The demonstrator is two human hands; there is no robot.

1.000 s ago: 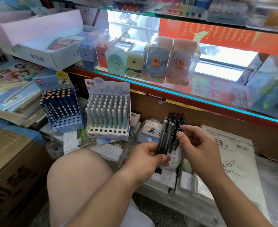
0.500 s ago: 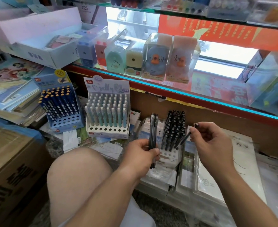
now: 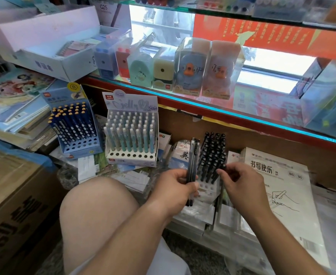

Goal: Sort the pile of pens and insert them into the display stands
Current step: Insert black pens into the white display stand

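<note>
Step in hand: filling the black-pen display stand, set on stacked plastic-wrapped exercise books below the glass shelf. Right hand pinches a single black pen between thumb and fingertips at the stand's front right corner. The pen is tilted, top end up and to the right, lower end down-left among the front-row pens; cannot tell whether it has entered a hole. Left hand is curled round a bundle of black pens just beside the stand's left edge, long axis near upright, upper ends toward the shelf, lower ends poking out under the fist. The front row shows free holes. Next move, as I judge it: seat the tip in a free hole, push down along the stand's lean, then draw another pen from the bundle. Blue stand and pastel stand sit further left, each with empty front holes
</note>
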